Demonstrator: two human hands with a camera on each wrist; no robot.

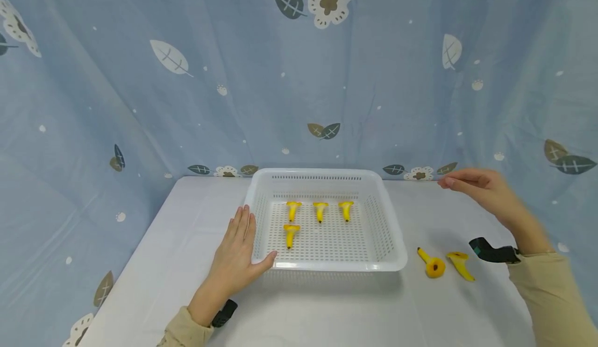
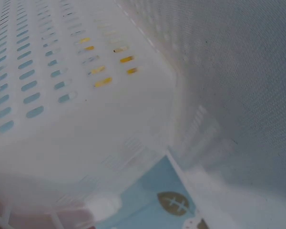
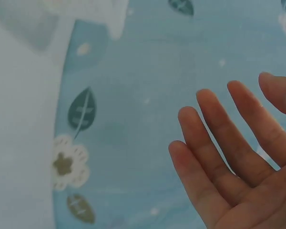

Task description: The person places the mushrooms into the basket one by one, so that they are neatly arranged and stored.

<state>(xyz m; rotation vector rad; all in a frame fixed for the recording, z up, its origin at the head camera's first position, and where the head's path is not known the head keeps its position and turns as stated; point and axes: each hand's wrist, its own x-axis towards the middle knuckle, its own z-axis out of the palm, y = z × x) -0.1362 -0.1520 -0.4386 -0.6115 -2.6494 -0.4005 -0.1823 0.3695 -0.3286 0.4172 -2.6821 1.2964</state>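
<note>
A white plastic basket (image 1: 334,267) with slotted walls stands on the table. Several yellow trumpet-shaped mushrooms (image 1: 320,212) lie inside, most in a row toward the back and one in front at the left. My left hand (image 1: 235,259) rests against the basket's left side, fingers straight and thumb by the front corner. In the left wrist view, yellow shows through the slots of the basket wall (image 2: 81,138). My right hand (image 1: 490,194) is raised at the right, holding nothing, its fingers loosely bent. Below it, two more yellow mushrooms (image 1: 435,267) lie beside the basket.
A white cloth (image 1: 327,316) covers the table. Behind and to the sides hangs a blue curtain (image 1: 261,87) printed with leaves and flowers. Each wrist wears a black camera strap (image 1: 495,252).
</note>
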